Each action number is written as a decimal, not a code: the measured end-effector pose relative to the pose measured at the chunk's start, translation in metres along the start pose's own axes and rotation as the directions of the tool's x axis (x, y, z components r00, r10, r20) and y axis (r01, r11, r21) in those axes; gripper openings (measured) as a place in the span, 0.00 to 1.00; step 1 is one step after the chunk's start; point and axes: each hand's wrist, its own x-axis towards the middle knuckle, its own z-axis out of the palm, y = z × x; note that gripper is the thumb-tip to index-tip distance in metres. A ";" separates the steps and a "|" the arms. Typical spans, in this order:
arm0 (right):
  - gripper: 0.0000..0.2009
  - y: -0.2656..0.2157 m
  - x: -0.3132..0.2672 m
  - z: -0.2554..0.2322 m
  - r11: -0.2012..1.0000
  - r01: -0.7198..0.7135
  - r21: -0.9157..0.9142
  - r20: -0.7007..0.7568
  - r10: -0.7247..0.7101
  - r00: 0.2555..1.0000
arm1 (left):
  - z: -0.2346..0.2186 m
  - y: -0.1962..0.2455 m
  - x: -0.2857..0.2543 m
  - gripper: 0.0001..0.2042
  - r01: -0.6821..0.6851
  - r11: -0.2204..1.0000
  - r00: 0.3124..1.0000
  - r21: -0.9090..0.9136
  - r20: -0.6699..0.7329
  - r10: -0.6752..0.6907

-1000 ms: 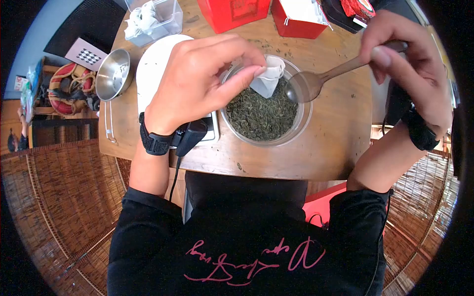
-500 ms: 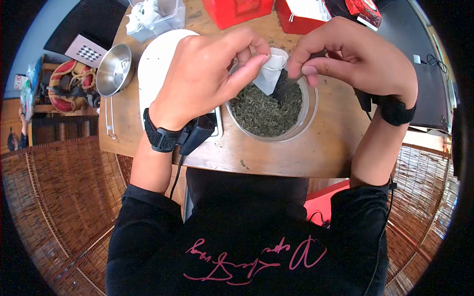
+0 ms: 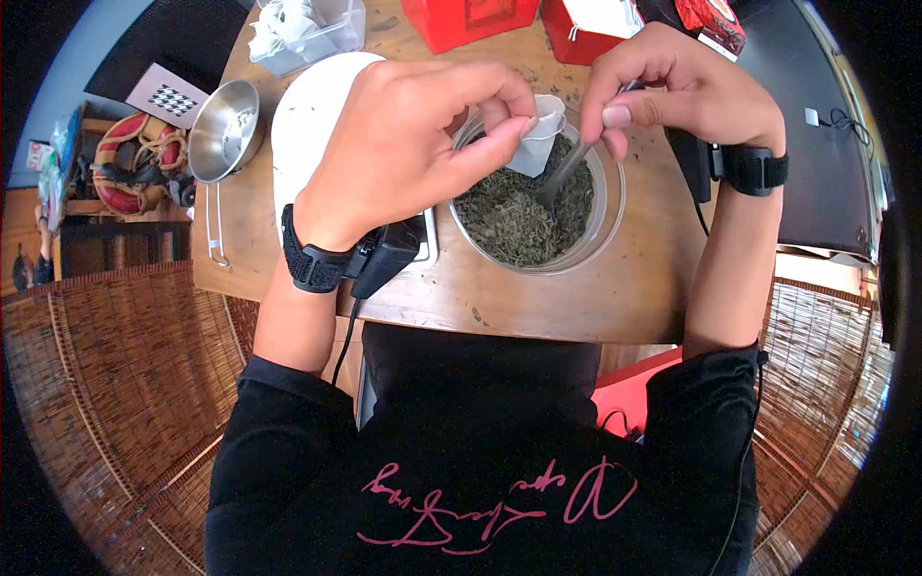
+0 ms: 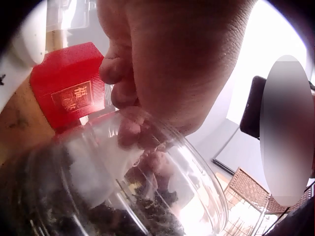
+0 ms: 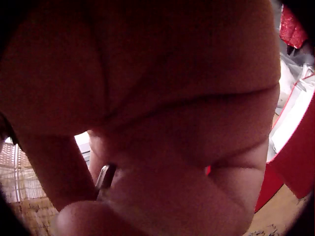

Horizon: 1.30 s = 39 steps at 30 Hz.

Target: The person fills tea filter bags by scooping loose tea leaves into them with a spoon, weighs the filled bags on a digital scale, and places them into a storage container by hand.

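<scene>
My left hand [image 3: 408, 144] pinches the rim of a small white tea bag [image 3: 535, 154] between thumb and fingertips. The bag hangs with its mouth up over a clear round tub [image 3: 612, 226] of dried green leaves [image 3: 499, 216]. From the right, my right hand [image 3: 687, 101] grips the handle of a spoon [image 3: 573, 163]; its bowl is sunk in the leaves just below the bag, mostly hidden. In the left wrist view the tub wall [image 4: 197, 172] stands close by my hand. The spoon's handle end [image 5: 105, 179] shows between thumb and fingers in the right wrist view.
Left of the tub lies a white rounded flat thing [image 3: 303, 125], and beyond it a steel pan [image 3: 216, 144] with a wire handle. At the back stand a clear box [image 3: 331, 43] of white bags and two red boxes [image 3: 466, 24]. Loose leaf bits are scattered about.
My right hand has moved left and brought the spoon from above the tub's right rim down into the leaves. My left hand still pinches the tea bag, shifted slightly right.
</scene>
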 end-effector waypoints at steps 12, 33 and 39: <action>0.09 0.027 -0.035 -0.029 0.991 0.131 0.010 -0.259 -0.124 0.958 | -0.003 0.000 0.002 0.04 -0.063 0.998 0.997 -0.026 0.036 0.064; 0.07 -0.019 -0.057 -0.020 0.991 0.089 -0.097 -0.497 -0.126 0.859 | -0.003 -0.003 0.001 0.04 -0.126 0.990 0.991 -0.060 0.046 0.129; 0.06 -0.030 -0.060 -0.014 0.985 0.031 -0.171 -0.515 -0.116 0.850 | -0.003 -0.003 0.001 0.03 -0.130 0.990 0.990 -0.055 0.053 0.133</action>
